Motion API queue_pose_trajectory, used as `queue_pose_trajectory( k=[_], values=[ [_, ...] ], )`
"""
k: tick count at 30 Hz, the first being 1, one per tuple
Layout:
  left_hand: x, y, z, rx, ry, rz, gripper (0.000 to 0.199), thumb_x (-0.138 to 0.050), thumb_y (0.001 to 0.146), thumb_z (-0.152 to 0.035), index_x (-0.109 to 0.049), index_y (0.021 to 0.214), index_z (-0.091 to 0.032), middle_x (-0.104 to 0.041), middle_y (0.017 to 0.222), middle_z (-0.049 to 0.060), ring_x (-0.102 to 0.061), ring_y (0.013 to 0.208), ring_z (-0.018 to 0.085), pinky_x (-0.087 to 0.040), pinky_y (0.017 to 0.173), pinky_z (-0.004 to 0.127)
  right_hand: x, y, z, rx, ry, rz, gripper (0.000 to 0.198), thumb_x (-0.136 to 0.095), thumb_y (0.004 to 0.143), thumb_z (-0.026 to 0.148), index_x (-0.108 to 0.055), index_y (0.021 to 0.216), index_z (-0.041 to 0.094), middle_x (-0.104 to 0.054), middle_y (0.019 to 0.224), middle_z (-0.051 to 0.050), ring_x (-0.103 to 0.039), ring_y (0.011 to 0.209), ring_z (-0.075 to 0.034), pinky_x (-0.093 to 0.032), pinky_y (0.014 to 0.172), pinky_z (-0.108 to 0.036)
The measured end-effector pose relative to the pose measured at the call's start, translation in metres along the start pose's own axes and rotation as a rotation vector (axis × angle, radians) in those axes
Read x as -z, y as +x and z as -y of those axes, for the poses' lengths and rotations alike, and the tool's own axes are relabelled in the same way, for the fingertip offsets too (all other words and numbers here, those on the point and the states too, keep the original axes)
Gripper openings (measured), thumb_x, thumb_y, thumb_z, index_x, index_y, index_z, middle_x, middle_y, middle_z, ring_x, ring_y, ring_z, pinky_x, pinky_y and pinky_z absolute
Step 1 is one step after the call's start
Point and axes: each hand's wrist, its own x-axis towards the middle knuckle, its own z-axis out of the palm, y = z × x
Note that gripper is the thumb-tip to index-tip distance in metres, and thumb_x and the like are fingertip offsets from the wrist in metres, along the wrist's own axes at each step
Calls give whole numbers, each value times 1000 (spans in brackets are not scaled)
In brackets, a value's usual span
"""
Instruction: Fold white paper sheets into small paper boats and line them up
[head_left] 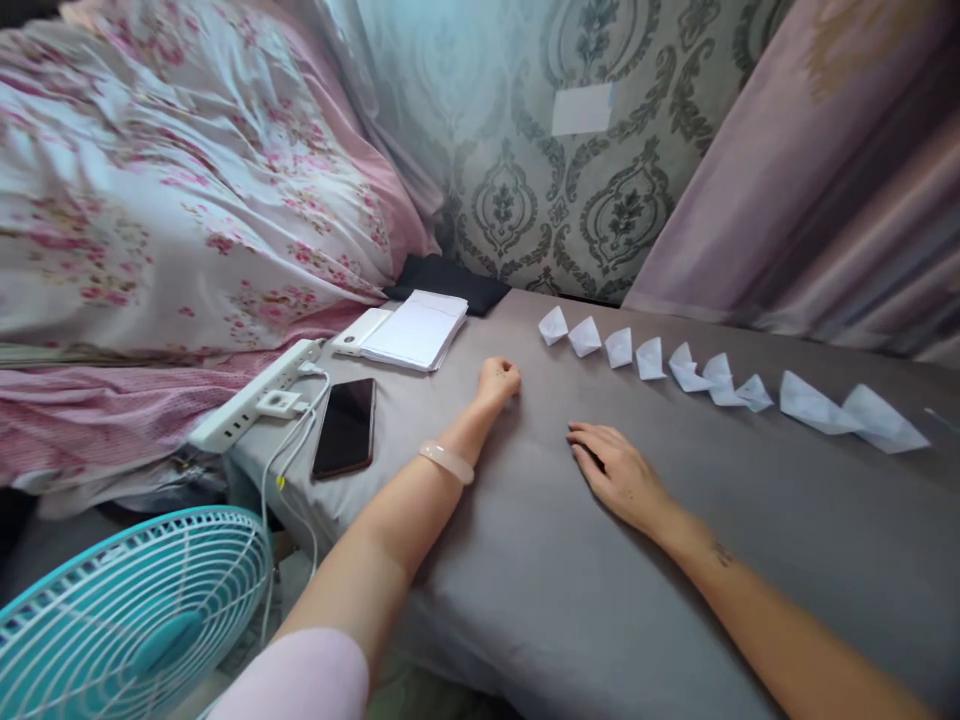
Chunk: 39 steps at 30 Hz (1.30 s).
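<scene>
1. In the head view, the left hand [499, 380] rests on a smooth grey sheet [525, 560], its fingers curled into a loose fist. A pale, glossy, rounded bangle [448, 463] circles the forearm, and a soft lilac sleeve [300, 675] covers the arm higher up.
2. The right hand [619, 475] lies palm down on the same sheet, fingers lightly bent and side by side, the thumb held apart so that a gap shows.
3. Beyond the right hand, folded paper boats [814, 403] run in a slanting row across the sheet, thin, white and sharply creased, with pointed tips; some at the right end overlap from this angle.
4. Left of the left hand is a paper stack [416, 330], flat and rectangular with slightly uneven edges, beside a hard white box [364, 332] and in front of crumpled dark cloth [454, 285].
5. Nearer, a phone [345, 430] with a glossy black face lies beside looping white cables [304, 425] and a long plastic power strip [259, 395].
6. Around these are a turquoise fan [150, 610] with a ribbed round grille, rumpled floral fabric [187, 190], scroll-patterned wallpaper [517, 200] and a draped pinkish curtain [742, 190].
</scene>
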Motion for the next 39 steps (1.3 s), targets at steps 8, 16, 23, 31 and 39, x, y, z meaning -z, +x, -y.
queue_pose_trajectory(
  k=[8, 16, 23, 31, 39],
  values=[
    [60, 12, -10, -149, 341, -71, 11, -59, 76, -19, -68, 79, -15, -72, 84, 10, -67, 85, 21, -49, 78, 27, -2, 3, -6, 11, 21, -17, 25, -45, 92, 21, -68, 103, 19, -68, 115, -10, -59, 110, -23, -47, 98, -41],
    [147, 34, 9, -91, 626, -261, 23, -58, 72, -16, -69, 92, -14, -70, 104, 15, -61, 106, 29, -43, 92, 33, -1, 2, -6, -7, 53, -18, 23, -46, 91, 18, -68, 99, 19, -68, 114, -9, -59, 108, -23, -48, 95, -41],
    [177, 33, 9, -80, 676, -71, 68, -70, 64, -23, -55, 129, -11, -67, 110, 11, -63, 99, 25, -47, 83, 28, -4, 2, -9, -6, 43, -24, 23, -46, 91, 20, -68, 99, 19, -67, 114, -10, -59, 107, -24, -48, 94, -41],
    [191, 38, 16, -91, 643, 110, 85, -74, 56, -37, -50, 134, -13, -57, 132, 14, -57, 115, 27, -45, 93, 31, -8, 3, -14, 26, 40, -45, 22, -46, 92, 22, -67, 98, 19, -67, 113, -9, -59, 106, -26, -49, 94, -44],
    [197, 40, 19, -108, 656, 200, 86, -74, 52, -40, -52, 132, -15, -58, 131, 13, -56, 113, 29, -45, 92, 31, -8, 3, -14, 38, 46, -51, 22, -46, 92, 22, -67, 98, 20, -67, 112, -10, -60, 105, -25, -50, 93, -44]
  ],
)
